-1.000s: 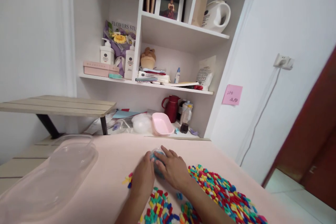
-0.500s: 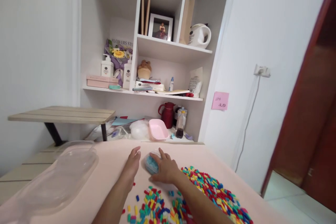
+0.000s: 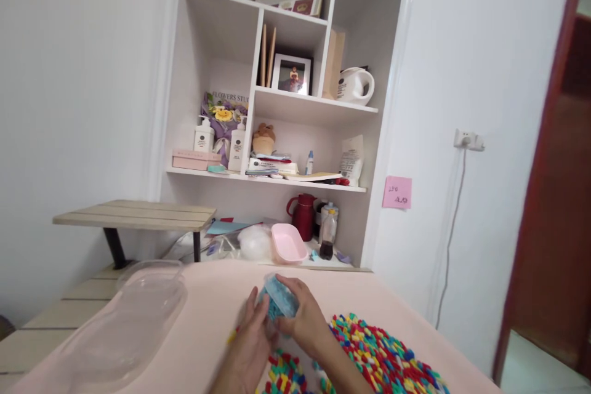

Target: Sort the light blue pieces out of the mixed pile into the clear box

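A small clear plastic container (image 3: 280, 297) with blue pieces inside is tilted up between my hands, above the table. My right hand (image 3: 302, 315) grips its right side, with fingers over the top edge and thumb below. My left hand (image 3: 255, 331) cups the near left side, its fingers bent against the container. Just in front of my hands lies a small heap of colourful plastic pieces (image 3: 284, 372), partly hidden by my forearms. A yellow piece (image 3: 231, 336) shows beside my left hand.
A larger heap of mixed-colour pieces (image 3: 383, 351) spreads on the right of the pink table (image 3: 207, 295). Clear empty plastic containers (image 3: 133, 320) stand along the left edge. Behind are a pink basin (image 3: 289, 244), a red jug (image 3: 303, 217) and a bottle (image 3: 328, 235).
The container has been lifted off the table and tilted. My left hand has come in from the left to hold it too. The camera view has tipped upward.
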`<state>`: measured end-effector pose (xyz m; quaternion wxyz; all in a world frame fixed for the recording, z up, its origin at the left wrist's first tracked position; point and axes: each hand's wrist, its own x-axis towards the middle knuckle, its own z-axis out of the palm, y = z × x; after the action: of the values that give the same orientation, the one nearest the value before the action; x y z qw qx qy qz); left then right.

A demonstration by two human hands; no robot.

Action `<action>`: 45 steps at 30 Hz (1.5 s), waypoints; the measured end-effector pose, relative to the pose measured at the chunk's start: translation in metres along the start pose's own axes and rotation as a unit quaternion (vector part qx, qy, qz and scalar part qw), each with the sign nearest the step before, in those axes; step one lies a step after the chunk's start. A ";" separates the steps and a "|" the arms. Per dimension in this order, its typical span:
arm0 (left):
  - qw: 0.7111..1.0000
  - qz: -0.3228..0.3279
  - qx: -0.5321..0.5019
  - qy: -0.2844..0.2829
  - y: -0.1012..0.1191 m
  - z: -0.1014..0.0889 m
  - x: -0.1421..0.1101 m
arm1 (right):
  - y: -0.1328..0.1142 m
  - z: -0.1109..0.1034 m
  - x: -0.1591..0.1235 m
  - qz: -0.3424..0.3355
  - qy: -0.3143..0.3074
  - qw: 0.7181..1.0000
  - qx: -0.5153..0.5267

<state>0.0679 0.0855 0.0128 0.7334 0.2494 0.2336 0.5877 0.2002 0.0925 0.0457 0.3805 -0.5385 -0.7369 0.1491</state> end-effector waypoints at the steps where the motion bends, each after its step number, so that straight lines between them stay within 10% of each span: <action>1: 0.999 -0.012 -0.020 -0.029 -0.001 0.002 -0.001 | -0.007 0.001 -0.003 -0.001 -0.004 1.000 0.009; 14: 0.991 -0.051 -0.118 -0.047 -0.013 -0.021 -0.010 | -0.026 0.011 -0.031 -0.078 -0.117 0.981 -0.131; 37: 0.987 -0.018 -0.152 0.043 -0.014 0.005 -0.017 | -0.014 0.004 -0.031 -0.051 -0.069 0.987 0.135; 45: 0.980 -0.006 -0.197 -0.006 -0.016 0.000 -0.012 | -0.011 0.003 -0.031 -0.068 -0.061 0.976 0.198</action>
<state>0.0768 0.0708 0.0032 0.7728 0.1022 0.1106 0.6165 0.1942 0.0607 0.0383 0.4434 -0.3905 -0.7495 0.2984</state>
